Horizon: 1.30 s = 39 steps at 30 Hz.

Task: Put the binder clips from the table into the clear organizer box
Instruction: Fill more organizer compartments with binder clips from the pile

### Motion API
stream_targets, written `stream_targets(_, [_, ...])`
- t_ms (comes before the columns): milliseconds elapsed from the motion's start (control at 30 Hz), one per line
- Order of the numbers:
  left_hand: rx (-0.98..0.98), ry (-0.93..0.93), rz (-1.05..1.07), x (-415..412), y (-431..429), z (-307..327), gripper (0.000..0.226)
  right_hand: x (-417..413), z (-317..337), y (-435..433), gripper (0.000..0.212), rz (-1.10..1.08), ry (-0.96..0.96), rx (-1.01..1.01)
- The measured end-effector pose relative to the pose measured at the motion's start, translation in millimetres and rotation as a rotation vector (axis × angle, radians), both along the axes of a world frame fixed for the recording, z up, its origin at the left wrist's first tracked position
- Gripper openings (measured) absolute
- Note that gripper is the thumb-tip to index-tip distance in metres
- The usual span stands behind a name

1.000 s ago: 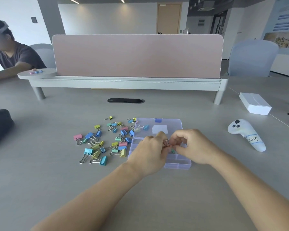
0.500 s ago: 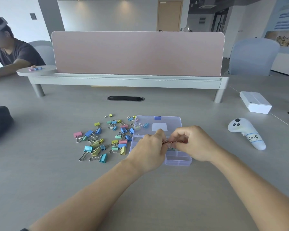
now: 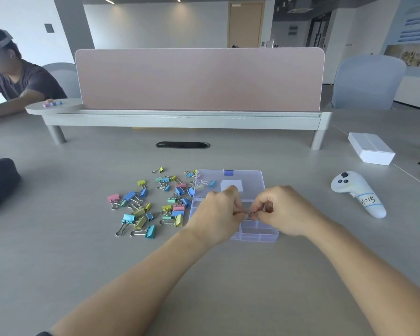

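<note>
Reaching in from the near edge, two bare forearms meet over the clear organizer box (image 3: 257, 235) on the grey table (image 3: 83, 263). The left hand (image 3: 218, 214) and right hand (image 3: 284, 212) each pinch narrowly on one small binder clip (image 3: 250, 215), held between them just above the box's middle compartments; its colour is hard to tell, perhaps pink. The near compartments that show look bare; the hands hide the rest. The box's lid (image 3: 250, 178) lies open flat behind, with a white label and a blue latch, and at least one clip shows at its left part. Left of the box, loose binder clips (image 3: 141, 212) in blue, yellow, green and pink lie scattered on the table. Farther right sit a white controller (image 3: 357, 192) and a white carton (image 3: 371, 147). Beyond stands a pink divider (image 3: 199, 78).
</note>
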<state>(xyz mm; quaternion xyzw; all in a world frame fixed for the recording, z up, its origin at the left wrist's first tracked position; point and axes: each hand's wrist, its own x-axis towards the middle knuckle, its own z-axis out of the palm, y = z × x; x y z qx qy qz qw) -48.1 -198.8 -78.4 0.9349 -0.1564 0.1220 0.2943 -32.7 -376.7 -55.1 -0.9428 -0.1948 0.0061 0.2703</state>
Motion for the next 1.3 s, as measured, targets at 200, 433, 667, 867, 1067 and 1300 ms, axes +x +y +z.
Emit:
stream_targets(200, [0.141, 0.029, 0.113, 16.9, -13.7, 7.7, 0.020, 1.1, -1.3, 2.2, 0.019, 0.004, -0.038, -0.037])
stream_targets(433, [0.415, -0.035, 0.066, 22.4, -29.2, 15.9, 0.014, 4.8, -4.4, 2.9, 0.021, 0.041, -0.010, -0.036])
stream_targets(667, [0.479, -0.032, 0.038, 22.3, -32.4, 21.3, 0.014, 3.0, -0.2, -0.1, 0.018, 0.046, -0.061, -0.065])
stream_targets(867, [0.394, 0.007, 0.058, 24.2, -28.9, 21.9, 0.017, 6.5, -1.2, -3.7, 0.023, 0.047, -0.040, -0.167])
stream_targets(1067, [0.413, -0.013, 0.061, 24.0, -29.7, 21.7, 0.018, 8.6, -2.4, -4.4, 0.025, 0.032, -0.029, -0.188])
stream_targets(1300, [0.415, -0.028, 0.074, 24.0, -27.8, 22.3, 0.019, 5.9, -0.6, -3.8, 0.027, 0.048, -0.016, -0.143])
